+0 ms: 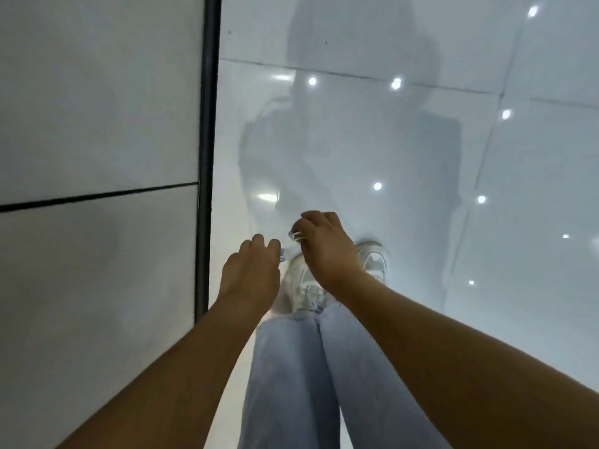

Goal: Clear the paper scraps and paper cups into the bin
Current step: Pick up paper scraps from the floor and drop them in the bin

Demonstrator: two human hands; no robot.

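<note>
I look straight down at a glossy white floor. My left hand (251, 275) reaches down with its fingers curled; a small pale scrap (282, 255) shows at its fingertips, too blurred to name. My right hand (325, 246) hangs beside it, fingers curled round a small whitish piece (296, 235), perhaps paper. The two hands are a short gap apart, above my white shoes. No paper cup and no bin appear in the head view.
My white shoes (376, 259) and light blue jeans (291, 377) are directly below the hands. A white tiled wall (97, 124) with a dark vertical strip (207, 140) runs along the left. Shiny floor tiles (486, 157) spread ahead and right.
</note>
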